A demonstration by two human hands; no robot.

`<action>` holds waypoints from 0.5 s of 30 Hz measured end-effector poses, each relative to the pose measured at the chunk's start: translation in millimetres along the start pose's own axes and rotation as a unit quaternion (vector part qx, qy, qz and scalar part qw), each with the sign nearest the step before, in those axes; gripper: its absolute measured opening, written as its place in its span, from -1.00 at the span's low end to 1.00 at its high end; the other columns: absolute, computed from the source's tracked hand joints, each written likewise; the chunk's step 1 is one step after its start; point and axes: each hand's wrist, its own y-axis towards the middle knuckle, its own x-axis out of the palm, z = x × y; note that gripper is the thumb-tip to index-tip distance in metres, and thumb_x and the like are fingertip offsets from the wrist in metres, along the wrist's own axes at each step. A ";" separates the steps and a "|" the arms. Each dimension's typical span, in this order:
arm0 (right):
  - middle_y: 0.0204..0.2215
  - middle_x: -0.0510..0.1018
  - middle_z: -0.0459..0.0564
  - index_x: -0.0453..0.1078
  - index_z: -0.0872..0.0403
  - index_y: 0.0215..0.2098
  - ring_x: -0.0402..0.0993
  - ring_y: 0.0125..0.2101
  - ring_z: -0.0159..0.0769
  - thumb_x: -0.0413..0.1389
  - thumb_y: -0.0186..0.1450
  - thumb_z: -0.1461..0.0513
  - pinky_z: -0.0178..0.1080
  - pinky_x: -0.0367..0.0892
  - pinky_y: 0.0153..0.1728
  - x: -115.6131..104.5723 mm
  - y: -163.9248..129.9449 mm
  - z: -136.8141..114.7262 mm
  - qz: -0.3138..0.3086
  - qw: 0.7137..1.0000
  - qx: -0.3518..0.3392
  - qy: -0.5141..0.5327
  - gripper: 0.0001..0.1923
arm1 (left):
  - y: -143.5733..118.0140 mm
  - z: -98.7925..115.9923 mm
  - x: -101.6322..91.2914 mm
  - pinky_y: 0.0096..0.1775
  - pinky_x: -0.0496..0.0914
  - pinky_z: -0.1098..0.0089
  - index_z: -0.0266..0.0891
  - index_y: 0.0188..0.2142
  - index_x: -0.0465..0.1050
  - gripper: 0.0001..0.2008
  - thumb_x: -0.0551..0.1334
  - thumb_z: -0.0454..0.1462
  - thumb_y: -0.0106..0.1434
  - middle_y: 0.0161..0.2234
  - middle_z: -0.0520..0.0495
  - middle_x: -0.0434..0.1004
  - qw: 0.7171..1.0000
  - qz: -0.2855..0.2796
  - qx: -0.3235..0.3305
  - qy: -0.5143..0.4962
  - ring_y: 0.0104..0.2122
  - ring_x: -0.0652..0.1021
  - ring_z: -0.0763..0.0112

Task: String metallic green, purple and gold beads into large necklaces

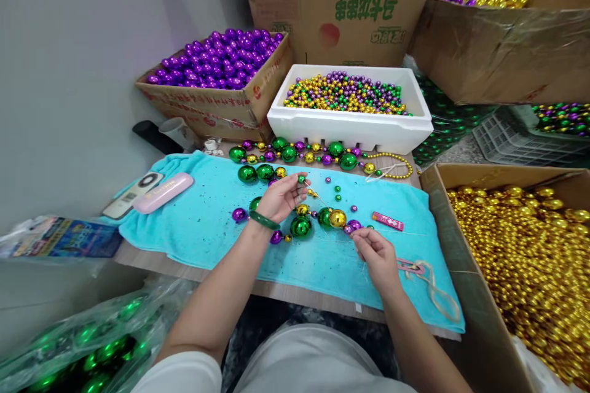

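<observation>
My left hand point(282, 198), with a green bangle point(264, 220) at the wrist, is closed with a small green bead point(301, 178) at its fingertips. A thin needle or thread point(317, 193) slants down from there toward the strand. My right hand point(377, 253) pinches the end of a bead strand by a small purple bead point(348, 229). Along that strand lie a large gold bead point(338, 218) and a large green bead point(302, 226). Part of the strand is hidden behind my left hand. Loose small beads point(338, 189) dot the towel beyond my hands.
A turquoise towel point(207, 221) covers the table. On it are a pink case point(163, 192), a small red packet point(388, 221) and pink scissors point(410, 266). A finished-looking strand point(289, 154) lies before a white foam box point(350, 126). Cartons of purple beads point(216, 61) and gold beads point(520, 264) stand around.
</observation>
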 end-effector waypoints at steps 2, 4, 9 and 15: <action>-0.69 0.22 -0.18 0.40 0.09 -0.46 0.08 -0.66 -0.46 0.17 0.10 0.03 -0.36 0.01 -0.65 -0.8 -0.7 0.0 0.000 1.000 -0.001 -0.005 -0.72 | -1.4 -0.3 -0.5 -0.38 0.44 0.51 -0.33 -0.21 0.50 -0.84 0.23 -0.32 0.21 -0.37 -0.11 0.58 1.000 -0.001 0.008 0.010 -0.45 0.54 0.53; -0.70 0.22 -0.18 0.40 0.09 -0.46 0.08 -0.67 -0.46 0.17 0.10 0.02 -0.36 0.01 -0.65 -1.6 -1.2 0.2 -0.004 1.000 -0.002 -0.010 -0.71 | -3.4 -1.1 -0.3 -0.38 0.43 0.51 -0.33 -0.21 0.51 -0.81 0.28 -0.29 0.17 -0.38 -0.10 0.57 0.999 -0.006 0.015 0.029 -0.46 0.53 0.53; -0.70 0.27 -0.18 0.36 0.08 -0.45 0.14 -0.67 -0.45 0.21 0.07 -0.01 -0.36 0.07 -0.65 3.2 0.3 1.3 -0.031 0.999 0.026 0.002 -0.67 | -14.5 -10.6 5.0 -0.38 0.38 0.48 -0.33 -0.26 0.56 -0.72 0.40 -0.22 0.03 -0.40 -0.11 0.57 0.994 -0.026 0.028 0.099 -0.46 0.50 0.51; -0.70 0.35 -0.15 0.34 0.08 -0.44 0.21 -0.66 -0.45 0.25 0.03 -0.03 -0.37 0.13 -0.64 15.7 2.0 -0.7 -0.044 0.995 0.079 0.034 -0.62 | -35.7 -25.4 13.3 -0.29 0.37 0.41 -0.24 -0.25 0.61 -0.69 0.35 -0.10 0.08 -0.27 -0.12 0.59 0.974 -0.029 0.054 0.219 -0.35 0.50 0.42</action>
